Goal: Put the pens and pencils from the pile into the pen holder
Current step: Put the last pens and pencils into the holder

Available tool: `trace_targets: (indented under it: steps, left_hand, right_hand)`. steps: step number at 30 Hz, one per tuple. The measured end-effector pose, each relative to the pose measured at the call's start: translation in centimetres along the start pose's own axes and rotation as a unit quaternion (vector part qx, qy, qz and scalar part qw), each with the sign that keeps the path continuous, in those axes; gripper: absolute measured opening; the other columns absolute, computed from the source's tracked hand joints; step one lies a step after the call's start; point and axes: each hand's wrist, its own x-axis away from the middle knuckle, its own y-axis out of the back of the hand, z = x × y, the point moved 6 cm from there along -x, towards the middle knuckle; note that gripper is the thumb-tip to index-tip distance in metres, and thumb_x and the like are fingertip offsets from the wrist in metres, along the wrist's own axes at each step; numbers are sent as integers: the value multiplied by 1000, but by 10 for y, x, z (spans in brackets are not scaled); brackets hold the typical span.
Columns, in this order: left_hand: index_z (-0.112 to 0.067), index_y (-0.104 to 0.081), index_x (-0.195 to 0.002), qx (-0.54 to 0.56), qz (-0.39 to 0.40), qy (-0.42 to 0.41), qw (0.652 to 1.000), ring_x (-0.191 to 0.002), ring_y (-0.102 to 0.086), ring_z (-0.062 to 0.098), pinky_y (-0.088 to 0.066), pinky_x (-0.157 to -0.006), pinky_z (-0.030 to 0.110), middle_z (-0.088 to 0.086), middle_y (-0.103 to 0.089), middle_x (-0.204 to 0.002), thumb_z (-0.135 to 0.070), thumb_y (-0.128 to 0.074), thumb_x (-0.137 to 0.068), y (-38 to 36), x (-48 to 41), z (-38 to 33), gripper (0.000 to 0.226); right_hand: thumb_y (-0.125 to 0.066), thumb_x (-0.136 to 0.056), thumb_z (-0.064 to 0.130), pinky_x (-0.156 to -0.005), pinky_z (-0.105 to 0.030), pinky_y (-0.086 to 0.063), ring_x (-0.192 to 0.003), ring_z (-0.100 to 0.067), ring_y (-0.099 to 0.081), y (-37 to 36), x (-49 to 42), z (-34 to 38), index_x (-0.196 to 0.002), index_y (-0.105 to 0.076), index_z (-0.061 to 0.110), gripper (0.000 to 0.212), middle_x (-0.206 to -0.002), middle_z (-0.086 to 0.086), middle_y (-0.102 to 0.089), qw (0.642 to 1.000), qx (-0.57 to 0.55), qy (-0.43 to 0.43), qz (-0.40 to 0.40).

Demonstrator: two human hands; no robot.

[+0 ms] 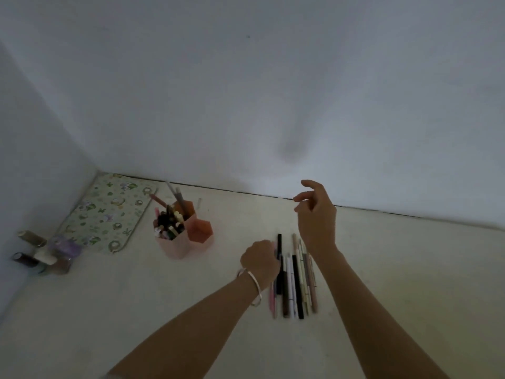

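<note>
Left grip, wearing a bracelet, curls down on the left edge of the pile at lower centre, seemingly pinching a black pen. Right grip hovers above the pile, fingers loosely bent, holding nothing. Pens lie side by side on the bench, long axes running up the frame. The pen holder stands left of them, nearer the left grip.
</note>
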Motion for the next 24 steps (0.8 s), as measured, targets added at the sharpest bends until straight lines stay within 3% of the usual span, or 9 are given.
trace_targets:
  steps: [7, 12, 15, 18, 21, 24]
  left_hand:
    - [-5, -53, -118, 36, -22, 55, 998, -110, -63, 27, -50, -87, 33, 11, -62, -121, -10, -55, -94, -20, -3, -6, 25]
    - [-4, -62, -103, 133, -24, 35, 990, -85, -64, 21, -48, -69, 26, 11, -68, -105, -14, -63, -86, 1, -12, 2, 19]
    - [-12, -59, -115, 216, -93, 5, 972, -73, -65, 17, -55, -70, 28, 0, -66, -87, -17, -70, -80, 51, -12, 7, 37]
    - [-21, -50, -133, 272, -140, -47, 951, -67, -65, 14, -59, -65, 29, -6, -59, -76, -13, -69, -81, 100, -1, 10, 56]
    - [-28, -38, -146, 307, -163, -89, 934, -70, -65, 14, -61, -66, 28, -6, -57, -77, -9, -66, -84, 136, 14, 16, 70]
    - [-31, -33, -148, 300, -228, -127, 917, -70, -65, 13, -60, -64, 22, -6, -58, -79, -6, -67, -85, 174, 24, 29, 76]
  right_hand:
    - [-41, -85, -6, -50, -23, -48, -63, -25, -60, 24, 14, -44, -116, -58, 23, 46, -83, 7, -65, 999, 15, -40, 12]
    - [-46, -88, 0, -56, -27, -50, -58, -18, -59, 12, 12, -60, -115, -59, 19, 36, -78, 4, -65, 995, 70, -53, 45]
    - [-48, -88, 3, -62, -26, -49, -65, -17, -60, -11, 8, -77, -113, -61, 11, 29, -79, -3, -65, 968, 188, -101, 129]
    - [-48, -91, 7, -77, -33, -50, -91, -29, -63, -41, 16, -88, -113, -57, 3, 24, -100, -15, -68, 925, 302, -97, 208]
    - [-44, -94, 8, -74, -33, -48, -96, -30, -62, -65, 24, -88, -108, -52, 5, 16, -101, -14, -66, 880, 412, -30, 235]
    - [-45, -90, 4, -69, -29, -40, -94, -31, -62, -73, 18, -80, -94, -54, 4, 9, -99, -15, -64, 884, 402, -29, 236]
